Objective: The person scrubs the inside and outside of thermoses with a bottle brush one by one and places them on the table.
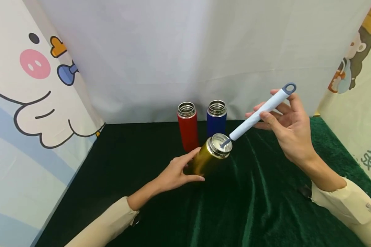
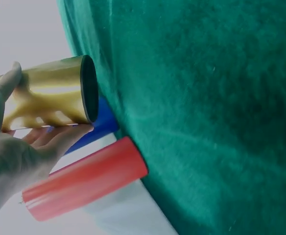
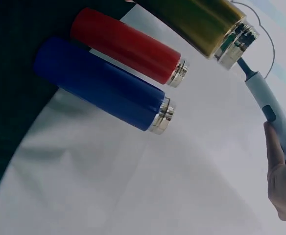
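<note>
My left hand [image 1: 174, 173] grips the lower part of a gold metal bottle [image 1: 205, 160]. The bottle leans to the right, lidless, and its dark base [image 2: 89, 88] hangs above the cloth in the left wrist view. With thumb and fingers, my right hand [image 1: 292, 132] holds a bottle brush by its light blue handle [image 1: 258, 115], which ends in a dark blue ring. The thin dark neck [image 3: 247, 68] of the brush enters the bottle's silver mouth at a slant. Its head, inside the bottle, is mostly hidden.
Behind the gold bottle stand a red bottle [image 1: 188, 132] and a blue bottle [image 1: 216, 118], both upright with open silver mouths. Dark green velvet cloth [image 1: 142, 212] covers the table. A pale curtain [image 1: 136, 61] rises along the back, with cartoon-printed panels [image 1: 6, 113] at the sides.
</note>
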A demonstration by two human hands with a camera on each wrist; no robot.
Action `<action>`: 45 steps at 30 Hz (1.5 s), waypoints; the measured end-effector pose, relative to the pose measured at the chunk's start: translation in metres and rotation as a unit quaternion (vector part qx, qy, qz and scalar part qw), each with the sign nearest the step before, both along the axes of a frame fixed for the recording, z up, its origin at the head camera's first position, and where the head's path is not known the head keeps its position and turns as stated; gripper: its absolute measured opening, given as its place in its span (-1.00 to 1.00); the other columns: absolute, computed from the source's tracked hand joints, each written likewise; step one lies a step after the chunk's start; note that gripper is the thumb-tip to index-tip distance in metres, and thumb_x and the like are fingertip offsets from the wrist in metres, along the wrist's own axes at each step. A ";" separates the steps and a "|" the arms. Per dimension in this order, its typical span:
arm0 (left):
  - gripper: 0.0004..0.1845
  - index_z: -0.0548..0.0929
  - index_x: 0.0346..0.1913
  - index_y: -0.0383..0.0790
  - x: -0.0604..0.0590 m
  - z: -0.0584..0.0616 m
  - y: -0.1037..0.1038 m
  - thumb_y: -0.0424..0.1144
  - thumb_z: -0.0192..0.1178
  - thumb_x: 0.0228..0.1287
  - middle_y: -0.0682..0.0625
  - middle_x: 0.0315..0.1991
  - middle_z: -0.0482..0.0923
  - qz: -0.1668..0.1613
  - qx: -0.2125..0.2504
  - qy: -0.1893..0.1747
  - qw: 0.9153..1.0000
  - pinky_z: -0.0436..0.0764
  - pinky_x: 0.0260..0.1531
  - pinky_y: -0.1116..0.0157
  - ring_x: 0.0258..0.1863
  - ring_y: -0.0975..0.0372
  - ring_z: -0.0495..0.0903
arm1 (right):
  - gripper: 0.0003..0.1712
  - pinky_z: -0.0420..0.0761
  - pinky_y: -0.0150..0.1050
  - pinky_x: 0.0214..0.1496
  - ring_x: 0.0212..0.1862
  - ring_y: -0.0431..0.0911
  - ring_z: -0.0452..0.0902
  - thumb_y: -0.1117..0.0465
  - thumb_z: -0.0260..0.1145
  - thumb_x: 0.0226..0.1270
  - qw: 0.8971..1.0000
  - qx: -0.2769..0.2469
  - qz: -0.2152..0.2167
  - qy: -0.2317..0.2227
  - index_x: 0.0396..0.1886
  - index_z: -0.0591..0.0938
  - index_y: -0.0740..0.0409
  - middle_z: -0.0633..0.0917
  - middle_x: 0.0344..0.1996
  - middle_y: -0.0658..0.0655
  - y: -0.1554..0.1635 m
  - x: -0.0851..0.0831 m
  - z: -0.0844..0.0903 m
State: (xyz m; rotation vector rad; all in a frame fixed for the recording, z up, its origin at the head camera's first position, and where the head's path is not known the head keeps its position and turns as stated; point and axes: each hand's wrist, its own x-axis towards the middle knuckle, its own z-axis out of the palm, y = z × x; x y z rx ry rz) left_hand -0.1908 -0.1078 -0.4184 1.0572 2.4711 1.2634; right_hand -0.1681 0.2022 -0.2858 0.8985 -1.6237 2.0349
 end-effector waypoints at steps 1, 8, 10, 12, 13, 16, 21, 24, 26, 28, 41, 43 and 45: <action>-0.03 0.12 0.62 0.10 0.001 0.001 -0.001 -0.16 0.46 0.25 -0.10 0.34 0.51 0.007 -0.012 0.017 1.000 0.66 0.18 0.03 0.24 0.08 0.59 | -0.49 0.78 -0.15 -0.10 -0.11 0.02 0.82 0.65 0.07 0.42 1.000 -0.024 0.008 -0.002 0.32 0.38 0.35 0.77 -0.13 0.22 0.003 0.000 -0.001; -0.03 0.11 0.62 0.21 0.001 0.005 -0.001 0.00 0.45 0.25 -0.10 0.32 0.56 0.041 -0.076 0.110 0.990 0.67 0.16 0.06 0.16 0.12 0.64 | -0.56 0.78 -0.08 -0.18 -0.21 0.13 0.83 0.70 0.09 0.36 0.991 -0.134 -0.023 -0.014 0.18 0.43 0.39 0.77 -0.22 0.33 0.014 0.002 -0.010; -0.03 0.12 0.62 0.19 0.000 0.005 0.000 0.02 0.45 0.25 -0.10 0.30 0.58 0.042 -0.083 0.119 0.989 0.69 0.12 0.08 0.14 0.12 0.65 | -0.59 0.78 -0.07 -0.23 -0.24 0.15 0.82 0.72 0.13 0.32 0.987 -0.157 -0.043 -0.013 0.11 0.45 0.41 0.77 -0.25 0.35 0.015 0.003 -0.011; -0.03 0.15 0.61 0.17 -0.001 0.004 0.001 0.00 0.47 0.23 -0.10 0.27 0.60 0.040 -0.083 0.118 0.989 0.70 0.09 0.09 0.11 0.13 0.66 | -0.60 0.78 -0.07 -0.28 -0.26 0.16 0.82 0.75 0.15 0.27 0.984 -0.169 -0.057 -0.010 0.07 0.47 0.44 0.77 -0.29 0.37 0.016 0.003 -0.013; -0.04 0.17 0.61 0.16 0.000 0.004 0.001 0.00 0.47 0.22 -0.09 0.25 0.62 0.038 -0.083 0.114 0.989 0.70 0.08 0.09 0.10 0.13 0.66 | -0.60 0.78 -0.07 -0.30 -0.28 0.17 0.82 0.76 0.16 0.25 0.983 -0.170 -0.064 -0.008 0.05 0.47 0.46 0.77 -0.30 0.37 0.016 0.003 -0.014; -0.04 0.20 0.60 0.12 0.000 0.002 0.001 0.01 0.48 0.20 -0.08 0.22 0.64 0.025 -0.089 0.100 0.991 0.69 0.06 0.11 0.08 0.16 0.66 | -0.59 0.78 -0.10 -0.34 -0.29 0.13 0.82 0.77 0.18 0.22 0.984 -0.159 -0.079 -0.007 0.04 0.50 0.47 0.78 -0.32 0.35 0.015 0.001 -0.018; -0.02 0.18 0.61 0.08 0.003 -0.002 0.000 0.03 0.48 0.20 -0.09 0.20 0.65 0.018 -0.097 0.093 0.991 0.69 0.06 0.13 0.06 0.17 0.67 | -0.54 0.78 -0.16 -0.33 -0.26 0.04 0.83 0.74 0.21 0.23 0.986 -0.131 -0.098 -0.008 0.08 0.48 0.38 0.79 -0.28 0.28 0.011 -0.003 -0.029; -0.02 0.17 0.61 0.08 0.003 -0.003 0.000 0.01 0.49 0.20 -0.09 0.20 0.65 0.016 -0.089 0.089 0.992 0.69 0.08 0.11 0.07 0.17 0.67 | -0.51 0.78 -0.18 -0.30 -0.24 0.01 0.83 0.73 0.22 0.24 0.989 -0.112 -0.098 -0.003 0.12 0.46 0.36 0.79 -0.26 0.24 0.009 -0.004 -0.036; -0.02 0.18 0.61 0.08 0.002 -0.004 0.001 0.00 0.49 0.20 -0.09 0.21 0.65 0.011 -0.086 0.089 0.992 0.68 0.08 0.11 0.07 0.17 0.66 | -0.49 0.78 -0.16 -0.28 -0.23 0.01 0.83 0.74 0.23 0.22 0.993 -0.088 -0.084 -0.011 0.11 0.46 0.33 0.79 -0.26 0.22 0.003 -0.004 -0.041; -0.02 0.17 0.61 0.10 0.001 -0.003 0.003 0.01 0.48 0.20 -0.09 0.23 0.64 0.005 -0.093 0.086 0.992 0.68 0.10 0.11 0.09 0.17 0.66 | -0.47 0.79 -0.19 -0.25 -0.21 -0.02 0.83 0.75 0.24 0.20 0.996 -0.051 -0.068 -0.020 0.10 0.46 0.29 0.81 -0.23 0.18 -0.005 -0.004 -0.052; -0.02 0.11 0.63 0.13 -0.003 -0.003 0.003 0.00 0.45 0.25 -0.10 0.25 0.61 -0.012 -0.079 0.058 0.995 0.66 0.14 0.08 0.13 0.16 0.63 | -0.44 0.76 -0.19 0.03 0.05 -0.01 0.78 0.61 0.02 0.49 0.999 -0.006 -0.012 -0.050 0.41 0.30 0.25 0.78 0.04 0.17 -0.003 -0.007 -0.064; -0.02 0.11 0.63 0.13 -0.004 -0.002 0.000 -0.02 0.46 0.24 -0.10 0.24 0.61 -0.013 -0.072 0.048 0.996 0.66 0.14 0.07 0.13 0.15 0.63 | -0.48 0.77 -0.18 0.01 0.03 0.03 0.79 0.61 -0.01 0.49 0.999 -0.030 -0.009 -0.037 0.38 0.30 0.26 0.78 0.02 0.22 0.003 -0.005 -0.056; -0.01 0.13 0.62 0.11 -0.005 -0.002 -0.002 -0.04 0.47 0.23 -0.11 0.23 0.62 -0.014 -0.072 0.045 0.996 0.66 0.13 0.07 0.12 0.15 0.63 | -0.49 0.77 -0.18 -0.01 -0.01 0.05 0.80 0.63 -0.01 0.47 0.999 -0.044 -0.011 -0.015 0.35 0.32 0.30 0.79 -0.03 0.25 0.008 -0.001 -0.047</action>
